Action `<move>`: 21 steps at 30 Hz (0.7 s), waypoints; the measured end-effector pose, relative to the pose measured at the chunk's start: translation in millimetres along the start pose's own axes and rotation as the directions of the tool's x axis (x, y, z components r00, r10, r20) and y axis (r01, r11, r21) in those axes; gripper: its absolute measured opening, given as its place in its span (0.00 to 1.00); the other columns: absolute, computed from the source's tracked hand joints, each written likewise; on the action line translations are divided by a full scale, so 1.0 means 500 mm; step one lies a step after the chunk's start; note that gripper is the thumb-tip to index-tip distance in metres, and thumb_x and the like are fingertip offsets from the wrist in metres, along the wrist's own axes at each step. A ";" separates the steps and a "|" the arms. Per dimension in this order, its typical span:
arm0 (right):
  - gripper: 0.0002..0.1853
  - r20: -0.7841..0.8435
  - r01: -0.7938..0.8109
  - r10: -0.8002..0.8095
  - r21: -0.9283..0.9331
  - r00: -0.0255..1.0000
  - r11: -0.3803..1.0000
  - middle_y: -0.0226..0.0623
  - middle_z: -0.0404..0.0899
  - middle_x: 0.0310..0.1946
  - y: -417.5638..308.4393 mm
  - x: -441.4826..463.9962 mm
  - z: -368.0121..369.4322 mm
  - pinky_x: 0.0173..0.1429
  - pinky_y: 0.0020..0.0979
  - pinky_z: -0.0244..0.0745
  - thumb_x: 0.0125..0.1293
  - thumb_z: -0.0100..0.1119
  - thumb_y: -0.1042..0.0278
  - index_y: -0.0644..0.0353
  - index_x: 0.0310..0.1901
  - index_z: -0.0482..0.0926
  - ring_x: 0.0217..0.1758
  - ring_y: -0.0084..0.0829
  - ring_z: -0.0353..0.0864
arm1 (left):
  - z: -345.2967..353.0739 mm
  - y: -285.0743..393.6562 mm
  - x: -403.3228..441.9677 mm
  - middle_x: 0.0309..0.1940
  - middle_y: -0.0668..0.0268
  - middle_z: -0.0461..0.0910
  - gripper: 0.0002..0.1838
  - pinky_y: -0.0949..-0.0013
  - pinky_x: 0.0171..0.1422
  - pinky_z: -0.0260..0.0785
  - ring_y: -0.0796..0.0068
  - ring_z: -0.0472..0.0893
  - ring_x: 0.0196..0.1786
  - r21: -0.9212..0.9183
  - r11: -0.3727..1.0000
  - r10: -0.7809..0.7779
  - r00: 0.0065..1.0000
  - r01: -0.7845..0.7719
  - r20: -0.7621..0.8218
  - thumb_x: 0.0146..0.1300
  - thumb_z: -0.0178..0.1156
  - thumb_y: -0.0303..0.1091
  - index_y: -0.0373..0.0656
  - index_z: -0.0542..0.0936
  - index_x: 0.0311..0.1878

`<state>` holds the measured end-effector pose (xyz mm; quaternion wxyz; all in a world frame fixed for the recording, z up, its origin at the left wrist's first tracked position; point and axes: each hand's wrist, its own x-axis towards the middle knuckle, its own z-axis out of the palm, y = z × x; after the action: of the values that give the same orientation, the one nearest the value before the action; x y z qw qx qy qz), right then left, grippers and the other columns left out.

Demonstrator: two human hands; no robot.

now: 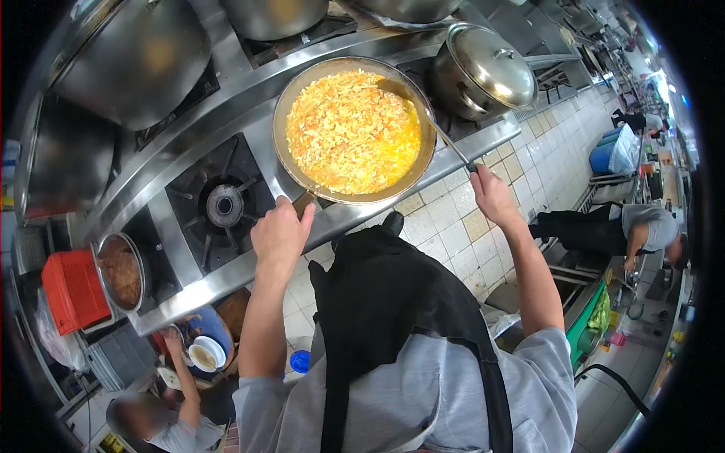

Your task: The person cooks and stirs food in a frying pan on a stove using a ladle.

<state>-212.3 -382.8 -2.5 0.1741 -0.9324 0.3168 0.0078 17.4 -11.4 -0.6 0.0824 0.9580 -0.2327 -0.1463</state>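
Observation:
A wide frying pan (282,162) sits at the front of the steel stove, filled with chopped yellow-orange food (343,128) and glossy, egg-like liquid toward its right side. My left hand (281,232) is closed around the pan's handle at the near left. In my right hand (491,192) is the dark grip of a long-handled metal ladle (447,140). The ladle's head rests in the food at the pan's upper right, and its exact shape is partly hidden.
A lidded pot (483,68) stands right of the pan. Left are a bare burner (224,205), large pots (136,68), a bowl of brown food (121,268) and a red basket (72,291). One person (177,408) works lower left, another (642,230) at right.

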 end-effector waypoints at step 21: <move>0.16 0.108 0.048 -0.066 0.166 0.992 0.985 0.59 0.81 0.29 -0.098 -0.091 -0.055 0.41 0.54 0.75 0.82 0.56 0.57 0.65 0.46 0.74 0.36 0.62 0.83 | 0.009 -0.018 0.014 0.33 0.45 0.89 0.27 0.43 0.47 0.83 0.42 0.90 0.41 -0.046 0.999 0.008 0.997 -0.012 -0.074 0.69 0.67 0.58 0.38 0.82 0.43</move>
<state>-222.2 -328.8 44.9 0.2676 -0.9217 0.2792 0.0296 26.0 -7.1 -8.5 0.1139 0.9593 -0.2308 -0.1158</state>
